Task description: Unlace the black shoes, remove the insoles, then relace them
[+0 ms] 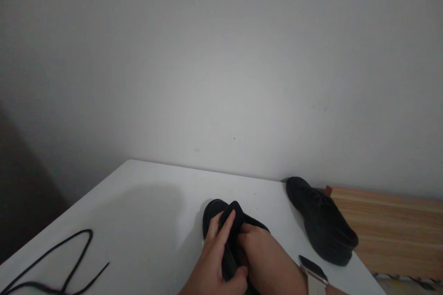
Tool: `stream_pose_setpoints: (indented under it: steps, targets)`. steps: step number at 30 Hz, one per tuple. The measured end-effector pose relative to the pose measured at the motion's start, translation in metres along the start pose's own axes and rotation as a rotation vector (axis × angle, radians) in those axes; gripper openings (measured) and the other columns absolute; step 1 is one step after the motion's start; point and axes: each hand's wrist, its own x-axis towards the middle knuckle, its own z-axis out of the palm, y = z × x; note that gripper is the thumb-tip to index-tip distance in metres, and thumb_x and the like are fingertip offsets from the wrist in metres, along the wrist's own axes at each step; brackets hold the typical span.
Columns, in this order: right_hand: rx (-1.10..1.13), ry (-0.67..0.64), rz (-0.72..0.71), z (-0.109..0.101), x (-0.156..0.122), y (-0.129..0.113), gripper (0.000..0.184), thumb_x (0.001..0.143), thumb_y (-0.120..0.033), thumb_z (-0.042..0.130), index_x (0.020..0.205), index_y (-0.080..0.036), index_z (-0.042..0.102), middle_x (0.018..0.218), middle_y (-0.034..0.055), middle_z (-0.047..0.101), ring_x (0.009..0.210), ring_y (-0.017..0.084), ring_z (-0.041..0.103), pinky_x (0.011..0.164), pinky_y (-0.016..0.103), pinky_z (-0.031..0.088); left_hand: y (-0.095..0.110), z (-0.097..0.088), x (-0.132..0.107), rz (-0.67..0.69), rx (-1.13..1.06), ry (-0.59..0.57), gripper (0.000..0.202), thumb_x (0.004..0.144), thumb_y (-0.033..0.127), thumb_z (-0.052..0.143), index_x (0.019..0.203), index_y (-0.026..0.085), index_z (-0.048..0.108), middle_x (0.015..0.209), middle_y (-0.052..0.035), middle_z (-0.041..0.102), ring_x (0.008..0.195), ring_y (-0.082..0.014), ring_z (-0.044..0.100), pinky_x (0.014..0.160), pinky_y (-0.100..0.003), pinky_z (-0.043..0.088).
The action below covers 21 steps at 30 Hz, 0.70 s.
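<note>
A black shoe (209, 213) lies on the white table (145, 239) directly beneath both hands, its long axis running from toe, toward the far edge, back to the near edge. The left hand (216, 253) is clamped on its left side, fingers against the raised flap (237, 213); the right hand (261, 251) curls at the opening's right, equally near, its fingertips hidden, so its grip I cannot tell. The second shoe (320, 221) sits at the right edge.

The tabletop (145, 226) across the lower frame looks smooth, faintly satin; the wall (221, 73) above is matt with slight scuffs. The lower-centre shoe (210, 209) and the lower-right shoe (321, 223) look matt. The lower-left lace (90, 235) has a dull finish; the right-hand board (387, 230) shows wood grain.
</note>
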Motion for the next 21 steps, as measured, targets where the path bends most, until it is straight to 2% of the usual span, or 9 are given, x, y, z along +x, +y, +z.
stream_pose_setpoints:
  steps: [6,9,12,15,18,21]
  targets:
    - [0.048,-0.072,-0.073,-0.007,-0.008,0.005,0.031,0.079,-0.004,0.051,0.1,-0.01,0.073,0.104,0.0158,0.071,0.094,0.023,0.068,0.082,0.027,0.051,-0.002,0.001,-0.001,0.016,-0.014,0.003,0.089,0.072,0.003,0.055,0.153,0.023,0.024,0.164,-0.0065,0.007,0.149,-0.0281,0.002,0.119,-0.05,0.008]
    - [0.035,-0.106,-0.119,-0.024,-0.019,0.009,0.032,0.082,-0.005,0.051,0.106,-0.013,0.071,0.106,0.0136,0.07,0.1,0.023,0.067,0.088,0.029,0.05,-0.002,0.001,-0.002,0.012,-0.009,0.007,0.089,0.073,0.004,0.055,0.153,0.026,0.023,0.164,-0.0047,0.006,0.149,-0.028,0.002,0.119,-0.049,0.01]
    - [-0.056,-0.158,-0.188,-0.047,-0.029,0.013,0.041,0.077,0.0,0.058,0.113,-0.016,0.068,0.116,0.0116,0.066,0.105,0.023,0.065,0.091,0.029,0.049,-0.002,0.001,-0.002,0.01,-0.021,0.005,0.09,0.073,0.004,0.056,0.153,0.027,0.022,0.164,-0.004,0.005,0.149,-0.0285,0.003,0.119,-0.049,0.011]
    - [-0.202,-0.273,-0.222,-0.063,-0.033,0.014,0.045,0.071,0.004,0.068,0.111,-0.016,0.068,0.117,0.01,0.065,0.102,0.024,0.066,0.089,0.03,0.051,-0.003,0.002,-0.002,0.022,-0.024,0.012,0.09,0.072,0.004,0.055,0.153,0.028,0.023,0.164,-0.003,0.007,0.149,-0.0287,0.003,0.119,-0.049,0.011]
    - [-0.366,-0.323,-0.25,-0.061,-0.029,0.012,0.039,0.069,0.001,0.073,0.106,-0.012,0.069,0.112,0.0125,0.066,0.101,0.028,0.066,0.086,0.034,0.054,-0.004,0.002,-0.002,0.032,-0.018,0.029,0.088,0.072,0.003,0.053,0.152,0.027,0.025,0.164,-0.0032,0.008,0.149,-0.0294,0.003,0.12,-0.049,0.011]
    - [-0.477,-0.263,-0.349,-0.042,-0.021,0.012,0.036,0.075,-0.004,0.07,0.11,-0.01,0.068,0.115,0.0157,0.066,0.108,0.033,0.063,0.086,0.041,0.056,-0.003,0.0,-0.001,0.024,-0.01,0.015,0.089,0.072,0.003,0.054,0.152,0.026,0.025,0.164,-0.0051,0.008,0.149,-0.0293,0.004,0.12,-0.049,0.011]
